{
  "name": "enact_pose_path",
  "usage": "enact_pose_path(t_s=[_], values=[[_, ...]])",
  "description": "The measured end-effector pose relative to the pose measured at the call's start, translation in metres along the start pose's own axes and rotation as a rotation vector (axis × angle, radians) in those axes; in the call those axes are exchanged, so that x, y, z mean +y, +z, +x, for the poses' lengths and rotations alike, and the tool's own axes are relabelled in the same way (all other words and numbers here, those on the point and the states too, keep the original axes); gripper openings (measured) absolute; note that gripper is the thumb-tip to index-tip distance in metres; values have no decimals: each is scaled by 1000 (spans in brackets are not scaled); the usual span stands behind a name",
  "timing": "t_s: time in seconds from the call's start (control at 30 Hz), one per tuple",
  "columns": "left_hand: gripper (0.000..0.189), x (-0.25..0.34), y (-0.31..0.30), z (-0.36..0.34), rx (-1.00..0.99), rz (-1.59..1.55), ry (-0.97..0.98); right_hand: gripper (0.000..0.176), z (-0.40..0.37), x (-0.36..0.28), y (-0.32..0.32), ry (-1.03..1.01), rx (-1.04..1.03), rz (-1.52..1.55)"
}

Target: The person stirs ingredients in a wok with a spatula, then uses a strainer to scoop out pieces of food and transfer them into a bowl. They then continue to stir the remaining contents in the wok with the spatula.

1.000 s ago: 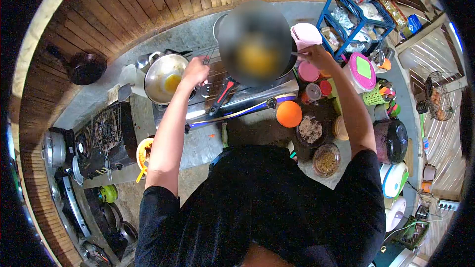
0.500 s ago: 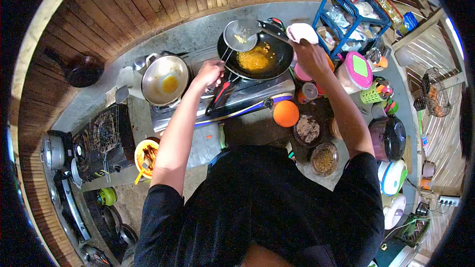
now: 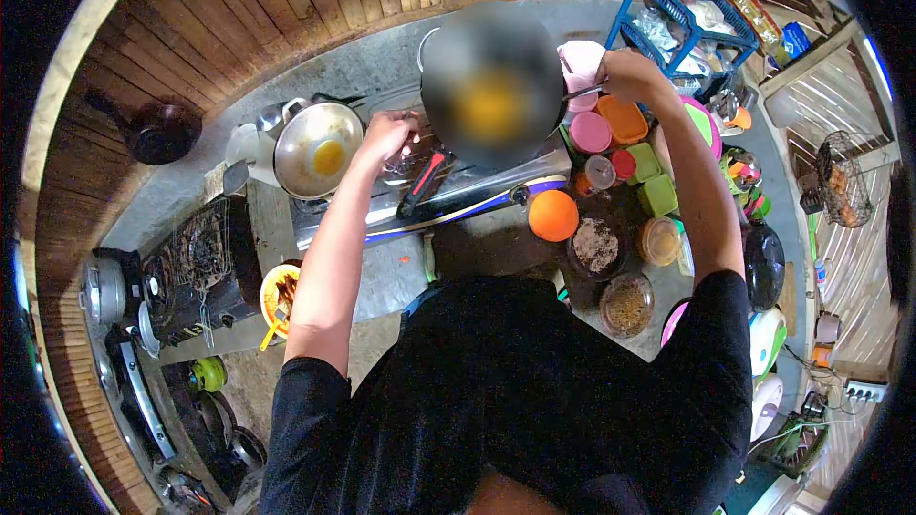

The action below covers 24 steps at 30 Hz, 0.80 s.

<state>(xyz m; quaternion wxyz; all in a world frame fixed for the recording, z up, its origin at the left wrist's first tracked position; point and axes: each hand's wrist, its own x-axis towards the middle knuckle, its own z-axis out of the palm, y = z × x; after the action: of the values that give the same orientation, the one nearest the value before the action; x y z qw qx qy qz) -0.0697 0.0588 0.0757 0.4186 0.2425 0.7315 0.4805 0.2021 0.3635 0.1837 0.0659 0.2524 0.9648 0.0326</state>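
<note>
My left hand (image 3: 389,137) is closed beside the wok (image 3: 434,138), left of its rim. A thin curved metal rim of the strainer (image 3: 422,50) shows above it; the rest of the strainer is lost in a blurred patch. My right hand (image 3: 628,76) grips the spatula (image 3: 584,92) by its handle, right of the wok, and the blade is blurred out. Yellow-orange food (image 3: 491,110) shows dimly inside the wok. Left of my left hand, a pale metal pan (image 3: 296,157) holds a yellow puddle.
Under the wok is a stove (image 3: 458,195). At right stand an orange round lid (image 3: 553,216), a bowl of pale powder (image 3: 595,246), several small tubs and a blue rack (image 3: 625,14). At left are a grill (image 3: 196,253) and an orange-rimmed bowl (image 3: 271,294).
My right hand has moved right and slightly up, drawing the spatula handle away from the wok's middle. My left hand has shifted slightly left. The wok area has become blurred.
</note>
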Motion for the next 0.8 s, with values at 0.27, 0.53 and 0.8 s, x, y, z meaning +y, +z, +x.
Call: enact_pose_path(t_s=[0.27,0.53,0.8], values=[[18,6,-6,-7,-23,-34,0,20,15,-4,10,-136,-255,84],[19,0,-10,-2,-77,-136,14,21,10,-34,54,-51,-219,356],[16,-5,-9,0,5,-74,51,23,32,-52,123,20,81,453]])
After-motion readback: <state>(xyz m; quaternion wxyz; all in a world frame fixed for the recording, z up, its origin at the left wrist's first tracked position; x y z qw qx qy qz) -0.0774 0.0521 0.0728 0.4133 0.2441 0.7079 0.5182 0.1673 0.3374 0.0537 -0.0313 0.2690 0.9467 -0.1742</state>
